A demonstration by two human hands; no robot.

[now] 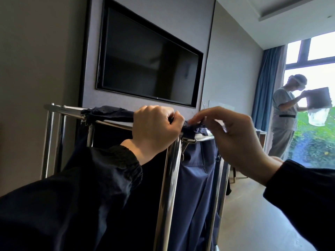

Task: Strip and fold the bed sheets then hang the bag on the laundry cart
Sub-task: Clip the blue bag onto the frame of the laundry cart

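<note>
Bag (pixel 197 178) hem: left hand (pixel 154 127) curled round it on cart (pixel 168 178), right hand (pixel 235 136) pinching

No legible text, labels or numbers. The wall television (pixel 148 57) carries a small pale mark at the centre of its lower bezel, too small to read. Laundry cart (pixel 168 178) and bag (pixel 195 178): nothing readable.
</note>
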